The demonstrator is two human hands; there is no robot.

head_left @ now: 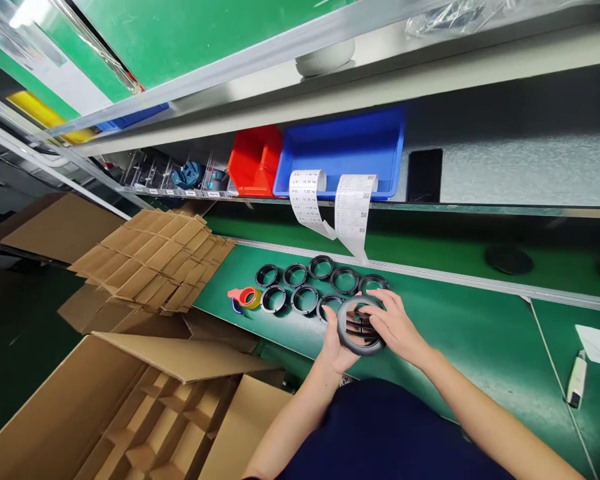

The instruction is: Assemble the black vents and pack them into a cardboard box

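Both hands hold a black round air vent (345,338) with a wide smooth rim and dark slats across its opening, above the front of the green bench. My left hand (336,348) grips the rim from the left and below, its thumb up along the side. My right hand (397,328) is closed on the right side, fingers bent over the upper rim and at the slats; its fingertips are partly hidden. Just behind are several black rings (306,314) in two rough rows on the bench. One ring is partly covered by the vent and hands.
A tape roll in a red-orange holder (250,298) lies left of the rings. An open carton with dividers (180,370) stands lower left; stacked cardboard dividers (145,257) lie behind. On the shelf are blue (343,150) and red bins (253,160) and a phone (425,175). A cutter (577,380) lies right.
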